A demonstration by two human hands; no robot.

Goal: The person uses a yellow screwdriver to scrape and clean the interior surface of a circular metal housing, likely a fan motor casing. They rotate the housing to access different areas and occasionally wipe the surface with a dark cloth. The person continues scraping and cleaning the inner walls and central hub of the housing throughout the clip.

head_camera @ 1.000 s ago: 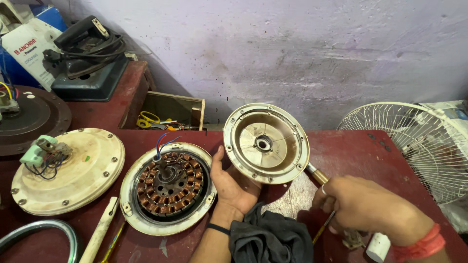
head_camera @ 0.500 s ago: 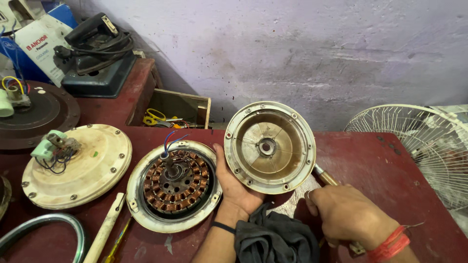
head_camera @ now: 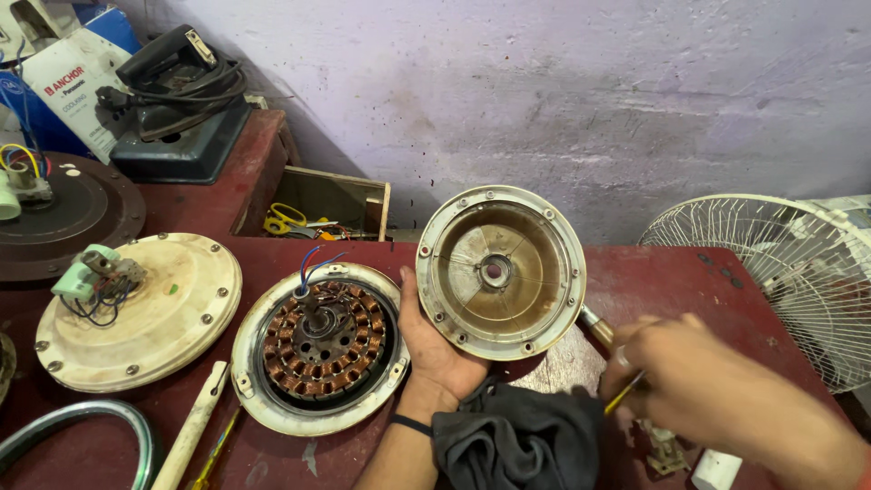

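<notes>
Head cam, left hand [head_camera: 435,349] tilting empty motor cover [head_camera: 501,270], stator housing [head_camera: 318,347] w/ copper windings [head_camera: 322,340]

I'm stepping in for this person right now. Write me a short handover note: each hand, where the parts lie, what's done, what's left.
Left hand props the round motor cover on edge, hollow side facing the camera. Right hand grips a yellow-handled tool beside the dark cloth. The copper-wound stator lies open in its lower shell on the red table; a cream cover sits further left. Done: motor opened. Left: the cover is still off.
</notes>
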